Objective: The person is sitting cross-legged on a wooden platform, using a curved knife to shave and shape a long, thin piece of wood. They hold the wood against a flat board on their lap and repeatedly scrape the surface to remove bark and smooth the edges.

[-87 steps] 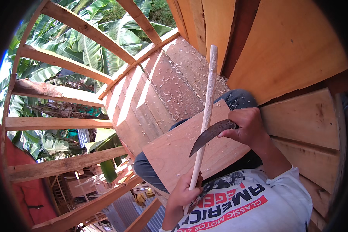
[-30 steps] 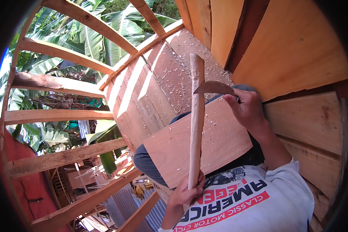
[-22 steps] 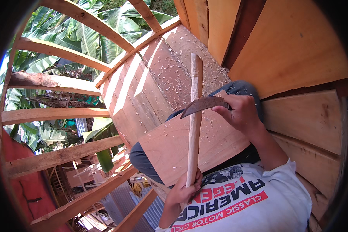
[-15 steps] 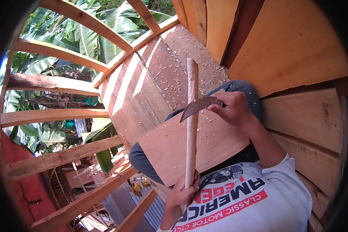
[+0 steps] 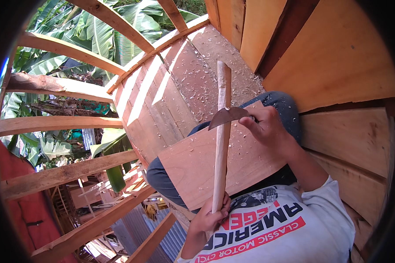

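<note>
Plank floor [image 5: 164, 120] strewn with pale shavings [image 5: 200, 87] | board [image 5: 193, 171] across my legs [image 5: 164, 186], more shavings scattered on it | stick [image 5: 221, 153] slanting above the board, lower end clamped in my left hand [image 5: 213, 213] | right hand [image 5: 270, 125] closed around the curved knife [image 5: 227, 117], blade crossing the stick's upper half

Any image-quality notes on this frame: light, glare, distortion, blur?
Head view: bright sun stripes cross the floorboards; same view: railing slats bow near the black fisheye rim; same view: the curved knife and wooden stick look fairly sharp.
</note>
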Tool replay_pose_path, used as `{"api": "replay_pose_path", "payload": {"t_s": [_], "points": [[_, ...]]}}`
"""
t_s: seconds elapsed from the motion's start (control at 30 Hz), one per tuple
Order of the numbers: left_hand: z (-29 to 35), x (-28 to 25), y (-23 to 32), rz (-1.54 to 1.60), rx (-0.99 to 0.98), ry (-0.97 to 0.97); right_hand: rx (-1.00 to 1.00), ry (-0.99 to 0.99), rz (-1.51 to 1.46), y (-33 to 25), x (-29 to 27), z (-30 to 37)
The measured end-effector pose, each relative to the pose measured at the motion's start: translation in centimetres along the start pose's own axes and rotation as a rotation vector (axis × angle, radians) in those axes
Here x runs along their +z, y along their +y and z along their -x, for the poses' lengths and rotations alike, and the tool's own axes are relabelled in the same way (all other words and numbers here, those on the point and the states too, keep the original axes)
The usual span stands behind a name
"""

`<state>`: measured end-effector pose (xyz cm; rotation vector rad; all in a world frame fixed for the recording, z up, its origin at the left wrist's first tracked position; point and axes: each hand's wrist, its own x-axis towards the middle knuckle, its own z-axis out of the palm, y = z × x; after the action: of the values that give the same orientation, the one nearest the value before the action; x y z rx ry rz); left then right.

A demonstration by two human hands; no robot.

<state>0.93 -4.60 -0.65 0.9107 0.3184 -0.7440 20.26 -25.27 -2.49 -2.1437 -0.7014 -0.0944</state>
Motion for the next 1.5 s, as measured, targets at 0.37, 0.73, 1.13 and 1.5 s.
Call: {"api": "replay_pose_path", "payload": {"t_s": [0.37, 0.73, 1.13, 1.5], "points": [[-0.4, 0.1, 0.8, -0.069, -0.026, 0.061, -0.097, -0.038, 0.015, -0.3, 0.0, -0.2], [-0.2, -0.1, 0.5, -0.337, -0.031, -0.156, 0.265, -0.204, -0.119, -1.2, -0.2, 0.6], [-1.5, 0.0, 4.9, -0.731, 0.218, 0.395, 0.635, 0.074, -0.419, 1.9, -0.3, 1.8], [-2.8, 0.4, 3.7, -0.894, 0.417, 0.669, 0.098, -0.043, -0.151, -0.7, -1.0, 1.4]]}}
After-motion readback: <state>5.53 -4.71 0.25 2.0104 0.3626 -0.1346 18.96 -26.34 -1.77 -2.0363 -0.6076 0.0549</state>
